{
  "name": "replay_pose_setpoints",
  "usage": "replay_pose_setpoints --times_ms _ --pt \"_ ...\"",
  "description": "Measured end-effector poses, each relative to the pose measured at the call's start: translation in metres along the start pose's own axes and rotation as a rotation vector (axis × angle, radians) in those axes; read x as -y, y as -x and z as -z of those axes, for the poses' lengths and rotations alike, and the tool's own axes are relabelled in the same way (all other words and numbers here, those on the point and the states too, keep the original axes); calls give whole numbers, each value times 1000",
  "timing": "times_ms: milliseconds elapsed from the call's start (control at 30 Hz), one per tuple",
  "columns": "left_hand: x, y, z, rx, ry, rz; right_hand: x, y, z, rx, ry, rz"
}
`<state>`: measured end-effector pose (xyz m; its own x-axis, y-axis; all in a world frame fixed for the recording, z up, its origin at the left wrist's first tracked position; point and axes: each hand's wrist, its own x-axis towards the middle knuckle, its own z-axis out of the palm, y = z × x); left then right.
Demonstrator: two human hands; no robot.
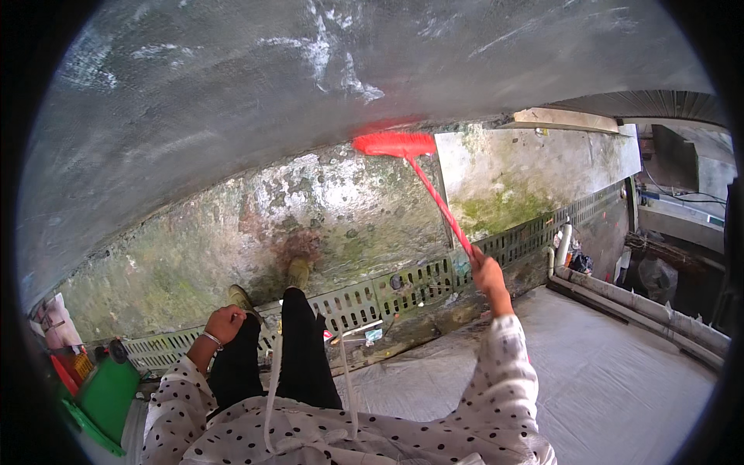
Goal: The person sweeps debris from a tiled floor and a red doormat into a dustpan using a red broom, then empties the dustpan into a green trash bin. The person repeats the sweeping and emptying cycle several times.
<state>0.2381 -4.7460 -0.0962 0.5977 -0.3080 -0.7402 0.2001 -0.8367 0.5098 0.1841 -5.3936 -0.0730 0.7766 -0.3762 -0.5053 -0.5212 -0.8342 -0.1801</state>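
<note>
My right hand (491, 279) grips the end of the red handle of a broom (439, 200). The broom's red bristle head (395, 144) rests at the far side of the walkway, against the foot of the grey wall (325, 75). My left hand (225, 324), with a bracelet at the wrist, hangs over my left thigh. Its fingers are curled in, and nothing shows in them. Under my feet the concrete ground (349, 209) is worn, wet-looking and tinged with green moss.
A slotted drain cover (349, 302) runs along the walkway, with litter (373, 335) beside it. Right of the broom lies a pale board (523, 168). White pipes (639, 308) edge the right side; a green wheeled bin (107, 401) stands at the lower left.
</note>
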Motion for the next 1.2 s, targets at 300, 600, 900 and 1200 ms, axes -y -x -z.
replay_pose_setpoints --times_ms 300,600,900,1200 --pt "7 10 -1 25 19 66 5 69 -84 166 -972 -573" --pt "18 9 7 -29 40 46 45 210 -66 -84 -120 -62" --pt "7 4 6 29 22 39 1 17 -82 6 -1 -88" --pt "11 6 2 4 -58 0 72 216 -156 -61 -327 -498"
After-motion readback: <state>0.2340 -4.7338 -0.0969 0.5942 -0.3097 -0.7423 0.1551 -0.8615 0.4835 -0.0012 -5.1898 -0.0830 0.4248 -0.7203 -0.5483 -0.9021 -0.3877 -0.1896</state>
